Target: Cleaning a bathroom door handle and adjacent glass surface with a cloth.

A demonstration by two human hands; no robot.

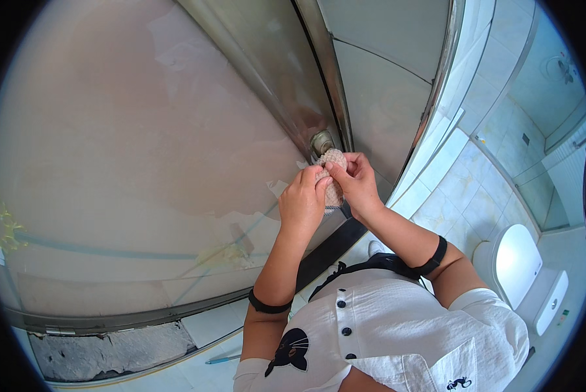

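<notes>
Both of my hands pinch a pale pink, fluffy piece of fabric [333, 188] just below a round metal door knob [322, 141]. My left hand [302, 196] grips its left side, with the thumb pointing inward. On the upper right, my right hand [359, 183] holds it between thumb and fingers. The fabric's top end is close against the knob; whether it touches cannot be made out. The knob sits on the metal-coloured edge strip of a large glossy door panel [126, 147]. A dark-edged band shows at the fabric's lower end.
A metal door frame [342, 98] rises beside the knob. To the right are a white toilet [515, 259], a tiled floor [479, 201] and a shower area [533, 132]. At lower left lie a rough bare patch [111, 350] and a thin blue-handled item [222, 360].
</notes>
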